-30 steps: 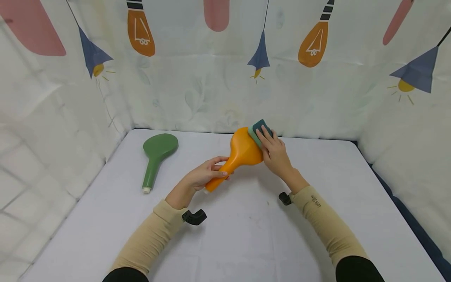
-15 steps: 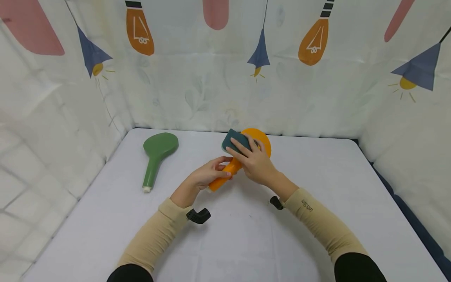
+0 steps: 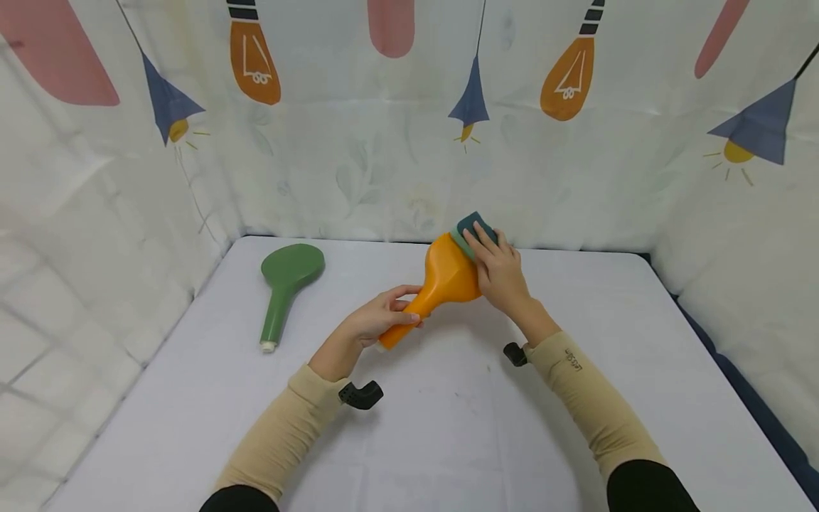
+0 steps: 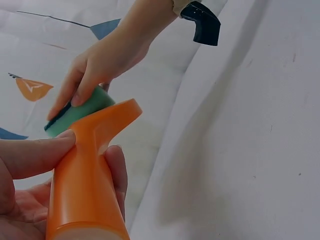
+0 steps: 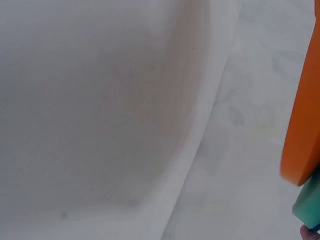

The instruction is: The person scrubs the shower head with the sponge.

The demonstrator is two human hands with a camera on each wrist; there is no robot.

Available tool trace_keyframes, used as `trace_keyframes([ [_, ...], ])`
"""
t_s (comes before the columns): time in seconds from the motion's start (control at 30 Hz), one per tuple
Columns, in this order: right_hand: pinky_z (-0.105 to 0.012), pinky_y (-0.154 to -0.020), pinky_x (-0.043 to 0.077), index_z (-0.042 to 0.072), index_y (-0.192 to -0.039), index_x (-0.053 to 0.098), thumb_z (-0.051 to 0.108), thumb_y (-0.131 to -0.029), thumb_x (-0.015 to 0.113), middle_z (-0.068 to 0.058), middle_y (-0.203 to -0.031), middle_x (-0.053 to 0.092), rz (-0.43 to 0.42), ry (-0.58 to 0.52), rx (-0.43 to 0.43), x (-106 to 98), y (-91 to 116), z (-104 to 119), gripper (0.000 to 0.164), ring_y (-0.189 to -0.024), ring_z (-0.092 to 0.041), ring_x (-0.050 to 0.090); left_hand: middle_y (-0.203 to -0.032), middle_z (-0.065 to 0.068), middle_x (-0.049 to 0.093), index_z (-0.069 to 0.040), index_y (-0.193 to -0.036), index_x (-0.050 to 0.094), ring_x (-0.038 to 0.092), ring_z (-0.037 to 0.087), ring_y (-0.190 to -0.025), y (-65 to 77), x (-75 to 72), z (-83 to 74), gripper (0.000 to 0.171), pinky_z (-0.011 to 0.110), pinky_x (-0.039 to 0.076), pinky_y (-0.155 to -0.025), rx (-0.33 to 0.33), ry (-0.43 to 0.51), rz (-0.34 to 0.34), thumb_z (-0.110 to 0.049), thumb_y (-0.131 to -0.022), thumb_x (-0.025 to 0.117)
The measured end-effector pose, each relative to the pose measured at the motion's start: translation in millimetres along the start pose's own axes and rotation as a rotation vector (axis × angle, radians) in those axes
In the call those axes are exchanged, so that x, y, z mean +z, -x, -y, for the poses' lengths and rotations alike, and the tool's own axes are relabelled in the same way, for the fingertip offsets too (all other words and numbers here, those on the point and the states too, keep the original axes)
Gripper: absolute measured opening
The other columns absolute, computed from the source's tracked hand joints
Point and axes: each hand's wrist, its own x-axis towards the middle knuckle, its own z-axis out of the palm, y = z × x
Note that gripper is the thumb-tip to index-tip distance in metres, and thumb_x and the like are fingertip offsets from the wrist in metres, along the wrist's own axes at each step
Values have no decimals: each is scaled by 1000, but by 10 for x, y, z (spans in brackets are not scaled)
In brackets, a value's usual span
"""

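My left hand [image 3: 372, 319] grips the handle of an orange plastic water ladle [image 3: 453, 275], held tilted above the table with its bowl toward the upper right. In the left wrist view, the thumb lies along one side of the handle [image 4: 86, 192], with fingers around the other. My right hand [image 3: 502, 276] holds a two-layer green sponge [image 3: 475, 226] against the far right rim of the bowl. The right wrist view catches only the bowl edge [image 5: 300, 145], a corner of the sponge [image 5: 307, 202] and a fingertip.
A similar green ladle [image 3: 291, 269] lies on the left of the white-covered table [image 3: 409, 441], its pale handle end toward me. Behind the table hangs a light cloth [image 3: 397, 171] printed with lamps and bulbs. Each wrist carries a small black camera mount.
My right hand swept the sponge left across the bowl toward the handle, then back to the far right rim. My left hand kept its grip, shifting slightly right with the ladle.
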Motion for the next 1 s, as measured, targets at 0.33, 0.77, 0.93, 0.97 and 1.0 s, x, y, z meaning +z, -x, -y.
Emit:
trace_keyframes([
  [0.33,-71,-101,35,6,-145,57,-1,-98,58,-20,-153,47,-80,37,-221,88,212,117,48,-137,-60,35,-120,22,68,1,-155,34,57,48,-115,19,-12,-22,56,31,46,-86,12,12,-3,0,-103,55],
  [0.77,-71,-99,38,10,-145,57,-3,-94,64,-17,-153,49,-87,77,-379,90,114,215,53,-136,-57,39,-123,19,68,2,-157,29,60,42,-113,30,11,-53,59,30,47,-86,29,53,-6,-1,-104,54],
  [0.93,-71,-101,35,4,-144,58,-2,-100,57,-20,-151,49,-162,-23,-177,29,115,19,45,-138,-57,37,-115,7,71,1,-157,29,65,29,-103,76,-25,-90,59,31,47,-87,41,79,10,0,-104,54],
  [0.97,-72,-102,34,3,-144,58,-2,-100,56,-20,-151,48,-170,-41,-142,19,129,-11,44,-139,-56,36,-115,6,71,1,-158,28,66,26,-101,87,-37,-96,59,31,46,-87,45,87,13,0,-104,53],
  [1.0,-72,-103,33,2,-145,57,-1,-101,55,-21,-151,48,-175,-55,-113,16,147,-42,44,-139,-56,35,-115,6,71,1,-158,27,67,22,-100,96,-50,-100,60,31,46,-88,48,95,15,0,-104,53],
])
